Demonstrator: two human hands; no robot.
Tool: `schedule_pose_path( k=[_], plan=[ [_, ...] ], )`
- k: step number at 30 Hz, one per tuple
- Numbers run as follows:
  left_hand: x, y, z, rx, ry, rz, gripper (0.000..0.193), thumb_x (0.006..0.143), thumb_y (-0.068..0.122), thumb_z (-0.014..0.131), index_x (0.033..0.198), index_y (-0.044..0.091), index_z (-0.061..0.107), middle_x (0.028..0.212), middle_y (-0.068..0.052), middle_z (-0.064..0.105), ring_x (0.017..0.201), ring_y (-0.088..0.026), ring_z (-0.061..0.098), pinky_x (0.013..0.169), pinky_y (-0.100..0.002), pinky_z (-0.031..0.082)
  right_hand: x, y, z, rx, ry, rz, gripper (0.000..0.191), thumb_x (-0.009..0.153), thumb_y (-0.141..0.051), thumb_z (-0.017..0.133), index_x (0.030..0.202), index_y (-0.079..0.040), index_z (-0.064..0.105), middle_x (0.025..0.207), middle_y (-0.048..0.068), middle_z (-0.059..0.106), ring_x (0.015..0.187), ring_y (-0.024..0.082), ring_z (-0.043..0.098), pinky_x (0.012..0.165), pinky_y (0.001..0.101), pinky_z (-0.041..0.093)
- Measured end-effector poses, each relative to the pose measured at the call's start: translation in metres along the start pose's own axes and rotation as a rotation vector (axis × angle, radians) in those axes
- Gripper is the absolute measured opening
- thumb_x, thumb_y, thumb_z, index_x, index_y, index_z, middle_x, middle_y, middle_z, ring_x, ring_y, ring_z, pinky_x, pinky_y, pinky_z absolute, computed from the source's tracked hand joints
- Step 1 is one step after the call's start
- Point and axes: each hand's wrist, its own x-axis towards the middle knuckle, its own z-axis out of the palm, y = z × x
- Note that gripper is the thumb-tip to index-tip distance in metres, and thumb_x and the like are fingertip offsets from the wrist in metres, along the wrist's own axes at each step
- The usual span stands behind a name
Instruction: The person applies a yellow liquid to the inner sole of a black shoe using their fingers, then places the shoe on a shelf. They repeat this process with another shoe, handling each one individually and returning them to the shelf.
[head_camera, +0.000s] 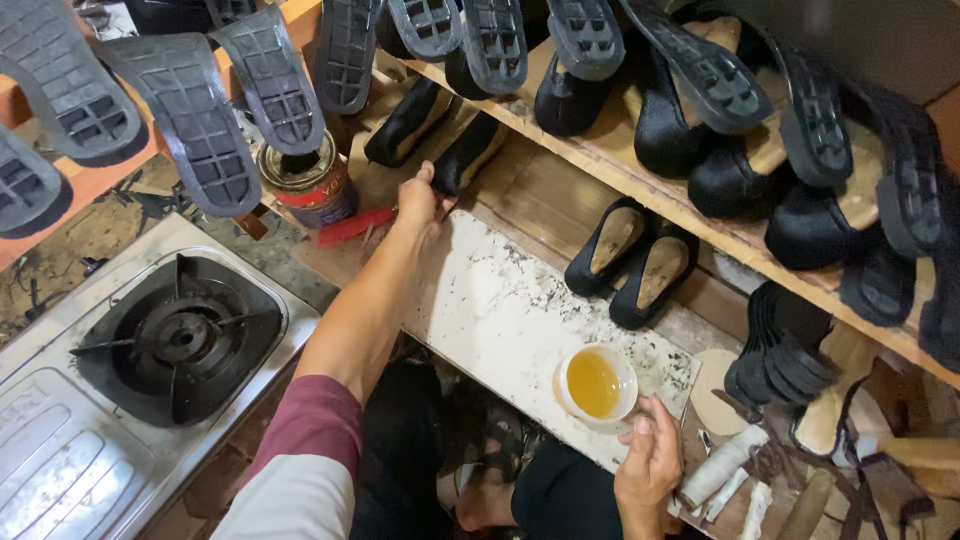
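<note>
The person's left hand (418, 205) is stretched out to a black shoe upper (466, 152) lying under the shelf (600, 150). Its fingers touch the upper's near end; whether they have closed on it cannot be told. A second black upper (405, 120) lies just beside that one, to the left.

The right hand (650, 465) rests at the near edge of the white, speckled surface (500, 300), fingers narrow and curled against the rim of one small white bowl (597, 385) of yellow liquid, touching it rather than lifting it.

Two more black uppers with tan insoles (635, 255) lie side by side on the far right of the surface. One open tin (308, 178) stands left of the outstretched hand, with a red tool (355, 226) lying below it. Several black soles (195, 120) hang from the rack above. One gas burner (180, 335) sits at the left. A stack of black soles (785, 350) lies to the right, well apart from the bowl.
</note>
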Motion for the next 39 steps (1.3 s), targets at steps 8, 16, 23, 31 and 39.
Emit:
schedule_pose_path(
  k=[8,16,23,31,39],
  plan=[
    [-0.003,0.012,-0.001,-0.134,0.065,-0.043,0.028,0.102,0.023,0.054,0.119,0.002,0.060,0.103,-0.015,0.071,0.085,-0.028,0.072,0.073,-0.047,0.066,-0.001,0.004,0.003,0.008,-0.016,-0.043,0.040,0.103,-0.012,0.057,0.138,0.006,0.056,0.123,0.017,0.067,0.079,0.017,0.066,0.067,0.0281,0.056],
    [0.000,0.015,0.001,0.042,0.210,-0.063,0.028,0.097,0.015,0.056,0.120,0.000,0.062,0.112,-0.019,0.063,0.084,-0.029,0.066,0.065,-0.051,0.066,0.004,-0.006,0.003,-0.044,-0.041,-0.045,0.036,0.100,-0.007,0.060,0.134,0.006,0.059,0.120,0.016,0.066,0.082,0.017,0.066,0.066,0.0282,0.056],
    [0.004,0.009,0.000,-0.081,0.231,-0.030,0.025,0.096,0.014,0.057,0.116,0.001,0.064,0.104,-0.016,0.071,0.083,-0.028,0.071,0.060,-0.048,0.063,0.003,-0.012,0.005,-0.009,0.003,-0.017,0.032,0.099,-0.007,0.062,0.129,0.005,0.064,0.118,0.013,0.066,0.082,0.015,0.066,0.067,0.0266,0.056],
    [0.009,0.014,-0.001,-0.006,0.217,-0.013,0.024,0.097,0.021,0.055,0.111,0.004,0.065,0.097,-0.014,0.072,0.074,-0.026,0.070,0.053,-0.043,0.060,0.003,-0.016,0.005,0.003,-0.007,-0.015,0.031,0.100,-0.009,0.061,0.126,0.006,0.066,0.120,0.013,0.064,0.076,0.014,0.063,0.066,0.0264,0.053],
    [-0.009,0.025,0.013,0.031,0.338,0.063,0.026,0.094,0.022,0.060,0.103,0.000,0.070,0.095,-0.015,0.073,0.067,-0.025,0.071,0.048,-0.040,0.060,0.003,-0.012,0.004,0.022,-0.018,-0.027,0.029,0.103,-0.011,0.060,0.125,0.006,0.066,0.126,0.015,0.063,0.087,0.014,0.065,0.073,0.0266,0.055]
  ],
)
